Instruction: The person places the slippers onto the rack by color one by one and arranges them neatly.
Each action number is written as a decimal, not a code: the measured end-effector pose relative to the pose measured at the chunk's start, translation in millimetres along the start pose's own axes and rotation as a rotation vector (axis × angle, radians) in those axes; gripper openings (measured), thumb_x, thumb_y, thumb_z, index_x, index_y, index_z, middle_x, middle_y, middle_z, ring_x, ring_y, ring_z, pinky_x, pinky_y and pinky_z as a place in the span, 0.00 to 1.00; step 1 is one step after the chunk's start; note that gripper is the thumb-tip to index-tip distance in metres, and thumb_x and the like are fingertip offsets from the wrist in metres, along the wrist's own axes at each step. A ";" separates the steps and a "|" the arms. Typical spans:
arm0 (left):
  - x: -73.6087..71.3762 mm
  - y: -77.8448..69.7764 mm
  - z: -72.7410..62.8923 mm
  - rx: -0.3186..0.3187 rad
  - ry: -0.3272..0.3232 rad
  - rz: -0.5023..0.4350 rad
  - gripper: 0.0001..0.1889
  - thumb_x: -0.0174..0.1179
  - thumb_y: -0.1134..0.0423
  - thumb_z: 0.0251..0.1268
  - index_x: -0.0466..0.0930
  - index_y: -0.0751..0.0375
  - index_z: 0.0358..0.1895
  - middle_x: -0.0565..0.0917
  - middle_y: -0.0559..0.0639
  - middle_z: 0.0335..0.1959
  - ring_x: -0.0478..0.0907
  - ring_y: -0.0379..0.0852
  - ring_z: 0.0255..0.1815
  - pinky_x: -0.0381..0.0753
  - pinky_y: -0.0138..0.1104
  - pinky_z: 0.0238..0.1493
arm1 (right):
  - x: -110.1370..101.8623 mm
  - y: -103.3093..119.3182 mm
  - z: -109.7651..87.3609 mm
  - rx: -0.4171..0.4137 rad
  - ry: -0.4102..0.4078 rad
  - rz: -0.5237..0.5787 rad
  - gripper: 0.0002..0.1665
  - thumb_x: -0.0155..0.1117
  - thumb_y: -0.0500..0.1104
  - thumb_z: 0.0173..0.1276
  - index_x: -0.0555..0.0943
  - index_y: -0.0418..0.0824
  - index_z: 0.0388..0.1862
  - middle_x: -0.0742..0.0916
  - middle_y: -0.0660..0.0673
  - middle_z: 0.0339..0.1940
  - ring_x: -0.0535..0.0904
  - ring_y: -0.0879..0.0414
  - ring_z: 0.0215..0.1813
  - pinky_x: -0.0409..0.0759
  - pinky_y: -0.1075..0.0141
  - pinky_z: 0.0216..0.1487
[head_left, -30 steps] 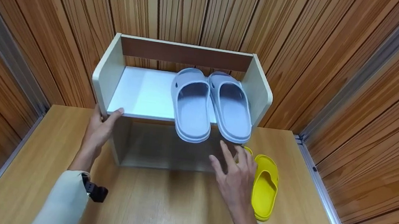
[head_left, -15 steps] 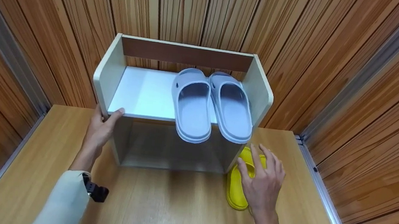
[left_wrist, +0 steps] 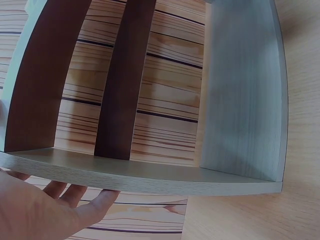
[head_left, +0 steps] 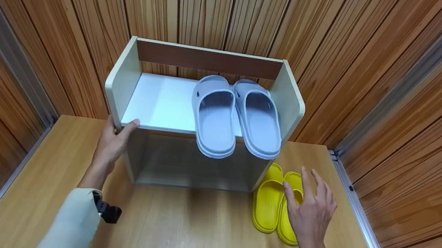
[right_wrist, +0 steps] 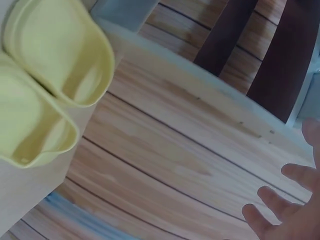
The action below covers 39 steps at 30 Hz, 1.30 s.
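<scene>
A small two-tier shoe rack (head_left: pixel 159 103) stands against the back wall. My left hand (head_left: pixel 109 147) grips its left side, thumb on the upper shelf's front edge. In the left wrist view, the fingers (left_wrist: pixel 102 202) lie along the outside of the side panel. A pair of pale lavender slippers (head_left: pixel 216 125) rests on the upper shelf's right half, heels past its front edge. My right hand (head_left: pixel 313 211) holds nothing, fingers spread. It hovers over a pair of yellow slippers (head_left: pixel 266 209) beside the rack, partly hiding the right one.
The rack's lower compartment (head_left: pixel 196 164) opens toward me. Wood-grain panels (head_left: pixel 204 9) enclose the back and sides. A metal rail (head_left: pixel 362 225) runs along the right edge of the wooden surface (head_left: pixel 177 226). I wear a black device (head_left: pixel 109 212) on the left wrist.
My right hand has moved right, from in front of the lavender slippers to over the right yellow slipper, uncovering the left one. The left hand keeps its grip on the rack.
</scene>
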<state>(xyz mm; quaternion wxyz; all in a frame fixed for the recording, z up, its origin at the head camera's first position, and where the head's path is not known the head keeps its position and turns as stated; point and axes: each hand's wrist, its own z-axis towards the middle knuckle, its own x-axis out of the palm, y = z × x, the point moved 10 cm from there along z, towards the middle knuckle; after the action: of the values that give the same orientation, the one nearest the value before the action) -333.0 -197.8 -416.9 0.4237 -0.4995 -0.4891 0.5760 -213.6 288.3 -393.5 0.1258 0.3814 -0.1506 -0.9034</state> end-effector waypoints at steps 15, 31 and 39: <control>1.7 3.4 -0.1 -0.027 0.008 0.001 0.45 0.54 0.44 0.76 0.35 0.49 0.84 0.42 0.58 0.83 0.41 0.59 0.82 0.46 0.58 0.76 | 4.7 -43.5 -12.2 0.188 0.084 -0.099 0.40 0.71 0.52 0.66 0.73 0.39 0.73 0.73 0.28 0.70 0.68 0.28 0.64 0.64 0.31 0.58; 1.8 2.3 -2.1 -0.042 0.005 0.014 0.47 0.54 0.41 0.75 0.35 0.49 0.84 0.43 0.59 0.83 0.42 0.59 0.82 0.46 0.58 0.76 | 23.6 -76.0 -38.1 0.257 0.156 -0.132 0.44 0.71 0.56 0.65 0.70 0.38 0.74 0.71 0.26 0.70 0.67 0.25 0.66 0.63 0.25 0.56; 2.3 2.2 -1.0 -0.045 0.006 0.008 0.46 0.53 0.41 0.75 0.34 0.50 0.84 0.42 0.59 0.84 0.41 0.59 0.82 0.45 0.59 0.76 | 34.7 -91.8 -53.5 0.343 0.210 -0.117 0.49 0.72 0.57 0.64 0.66 0.37 0.77 0.67 0.25 0.72 0.65 0.23 0.67 0.67 0.25 0.54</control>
<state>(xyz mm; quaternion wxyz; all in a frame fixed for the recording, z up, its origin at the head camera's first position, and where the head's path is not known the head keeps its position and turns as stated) -332.3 -195.8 -419.4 0.4117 -0.5124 -0.4986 0.5651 -208.5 351.8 -485.5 0.0214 0.4976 -0.2660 -0.8254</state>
